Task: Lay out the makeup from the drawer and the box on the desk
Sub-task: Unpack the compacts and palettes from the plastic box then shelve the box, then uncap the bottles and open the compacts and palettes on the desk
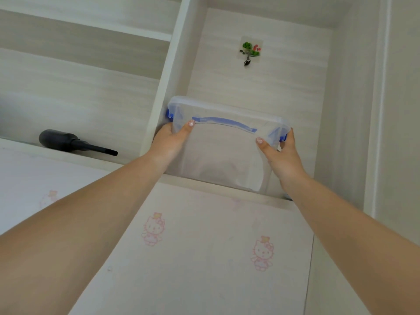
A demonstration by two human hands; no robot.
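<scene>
Both hands, left hand (169, 142) and right hand (283, 155), clasp the ends of the clear lidded storage box (225, 153) on its shelf; smooth plastic, probably light, best held by those ends

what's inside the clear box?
Cannot tell. Both hands, left hand and right hand, grip the plastic box, lid on; its frosted walls show only a pale blur, no distinct items.

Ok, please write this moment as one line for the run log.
stage: fetching box | left hand: grips box left end | right hand: grips right end | clear box: lid on, in shelf niche | makeup: not visible
</scene>
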